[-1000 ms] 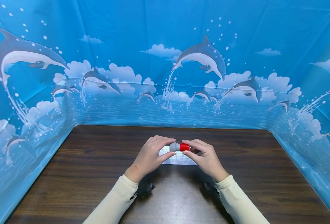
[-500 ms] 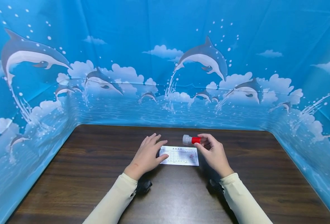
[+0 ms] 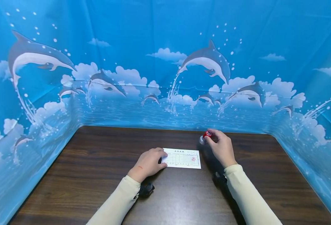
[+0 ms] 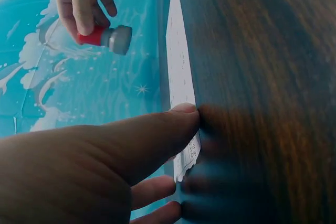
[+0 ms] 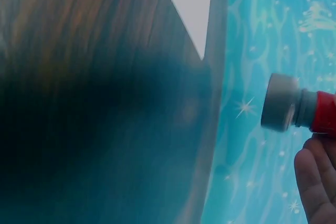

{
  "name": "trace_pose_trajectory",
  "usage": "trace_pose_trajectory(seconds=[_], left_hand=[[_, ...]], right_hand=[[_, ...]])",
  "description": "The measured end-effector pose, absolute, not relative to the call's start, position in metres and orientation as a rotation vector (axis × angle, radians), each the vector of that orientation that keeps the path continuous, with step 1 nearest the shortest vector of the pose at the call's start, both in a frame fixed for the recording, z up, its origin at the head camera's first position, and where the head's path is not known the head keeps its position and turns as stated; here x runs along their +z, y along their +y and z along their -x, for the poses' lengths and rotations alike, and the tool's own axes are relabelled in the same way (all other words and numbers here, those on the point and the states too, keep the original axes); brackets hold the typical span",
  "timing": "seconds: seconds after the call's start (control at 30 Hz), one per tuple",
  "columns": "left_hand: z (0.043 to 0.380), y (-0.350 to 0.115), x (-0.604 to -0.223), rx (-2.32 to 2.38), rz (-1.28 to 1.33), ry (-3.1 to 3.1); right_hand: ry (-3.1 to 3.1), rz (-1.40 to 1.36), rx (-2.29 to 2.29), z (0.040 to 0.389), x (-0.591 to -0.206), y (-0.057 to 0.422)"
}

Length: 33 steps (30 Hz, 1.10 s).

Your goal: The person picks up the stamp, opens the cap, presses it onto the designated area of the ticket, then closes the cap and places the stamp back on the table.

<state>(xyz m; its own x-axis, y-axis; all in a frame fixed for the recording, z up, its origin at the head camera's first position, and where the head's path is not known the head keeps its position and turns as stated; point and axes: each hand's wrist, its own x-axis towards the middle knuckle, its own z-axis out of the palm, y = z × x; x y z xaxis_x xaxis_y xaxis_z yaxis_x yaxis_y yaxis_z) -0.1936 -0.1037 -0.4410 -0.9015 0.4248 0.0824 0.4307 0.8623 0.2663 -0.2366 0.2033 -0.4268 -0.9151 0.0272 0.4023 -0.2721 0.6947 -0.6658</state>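
Note:
My right hand (image 3: 224,148) pinches a stamp (image 3: 207,134) by its red end, above the back right of the table. In the right wrist view the stamp's grey capped end (image 5: 280,102) points toward the table. On the table lies a white printed slip (image 3: 180,158) with a grid and a red mark (image 3: 193,158) at its right side. The left hand (image 3: 150,164) rests at the slip's left end, thumb and fingertips on its edge. In the left wrist view the left thumb (image 4: 181,121) lies straight across the slip's end, with the other fingers partly hidden behind it.
A dark wood-grain table (image 3: 103,175) carries the slip. A blue curtain (image 3: 126,47) printed with dolphins rises along its back and sides. A black wrist camera (image 3: 146,190) sits under the left sleeve.
The left hand let go of the stamp's grey end and came down onto the slip's left edge. The right hand carried the stamp right and away, tilting its grey end downward.

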Motion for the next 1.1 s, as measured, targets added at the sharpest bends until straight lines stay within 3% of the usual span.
trace_pose_trajectory(seconds=[0.4,1.1], left_hand=[[0.194,-0.102,-0.443,-0.463,0.667,-2.984],[0.199,-0.107,-0.444,-0.496,0.627,-2.985]], right_hand=[[-2.747,-0.072,0.993,0.248,-0.436,0.213],[-2.776,-0.103,1.096,0.246,-0.435,0.222]])
